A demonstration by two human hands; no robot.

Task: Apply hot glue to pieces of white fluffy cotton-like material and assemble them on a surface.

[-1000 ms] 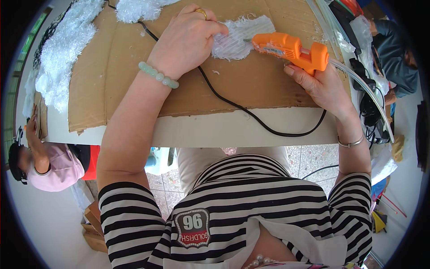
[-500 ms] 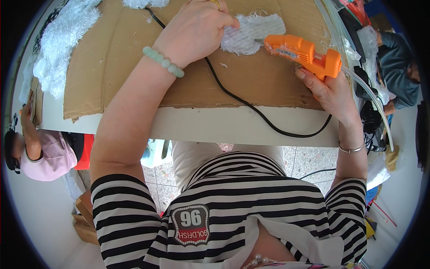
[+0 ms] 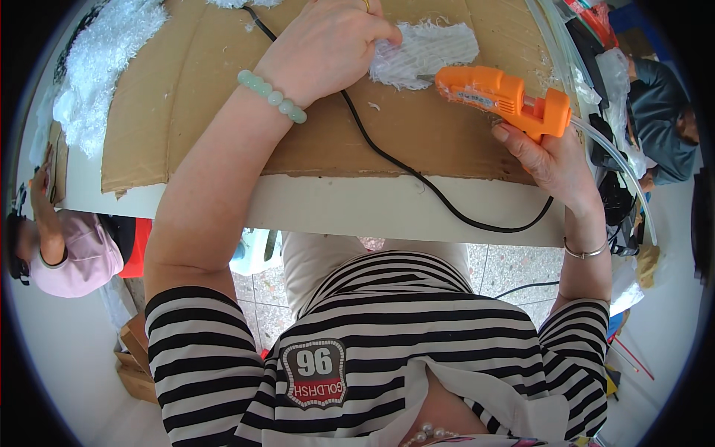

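Note:
My right hand (image 3: 547,160) is wrapped round the handle of an orange hot glue gun (image 3: 491,93), a clear glue stick running out of its back end. The gun's metal tip points left and meets the lower edge of a white fuzzy fabric piece (image 3: 432,54), which lies on brown cardboard. At that piece's left end is my left hand (image 3: 331,45), fingers bent and closed; thumb and fingertip press at the fabric's edge, partly hidden by the hand. A black cord (image 3: 387,158) passes under my left wrist and curves toward my right forearm.
The cardboard sheet (image 3: 246,141) covers most of the white table (image 3: 335,205). A heap of white fluffy material (image 3: 104,67) lies at the far left. Clear tubes and plastic bags (image 3: 614,82) crowd the right edge. One person (image 3: 78,249) sits at left, another (image 3: 663,123) at right.
The glue gun has dipped slightly, its nozzle now lower along the fabric's bottom edge. My left hand keeps its place at the fabric's left end, with only a small shift.

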